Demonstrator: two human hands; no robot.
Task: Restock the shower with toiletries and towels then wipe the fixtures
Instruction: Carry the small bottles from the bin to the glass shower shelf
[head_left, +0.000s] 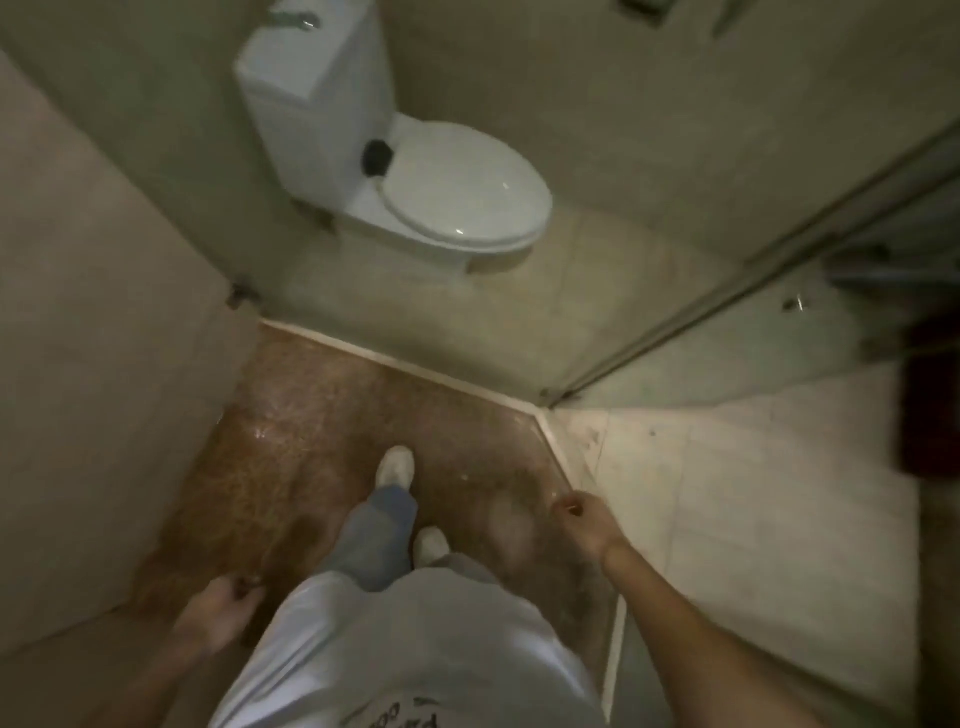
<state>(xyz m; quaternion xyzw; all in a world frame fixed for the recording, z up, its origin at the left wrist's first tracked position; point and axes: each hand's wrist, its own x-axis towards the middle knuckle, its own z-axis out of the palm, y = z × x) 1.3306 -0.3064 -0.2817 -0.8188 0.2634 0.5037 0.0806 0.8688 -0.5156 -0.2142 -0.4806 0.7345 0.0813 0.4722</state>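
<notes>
I stand on a brown speckled floor (332, 447) at a dim bathroom's threshold. My left hand (221, 610) hangs low at my side, fingers loosely curled, and holds nothing. My right hand (584, 519) is out to the right with its fingers curled in; nothing shows in it. A glass shower door (727, 306) with a metal frame runs diagonally on the right, the shower floor behind it. A dark red cloth or mat (930, 405) lies at the far right edge. No toiletries or towels are in view.
A white toilet (457, 192) with shut lid stands ahead against the tiled wall, a small dark object (376, 156) by its hinge. A beige wall (93, 338) closes the left side. A white sill (415, 366) separates the brown floor from the bathroom tiles.
</notes>
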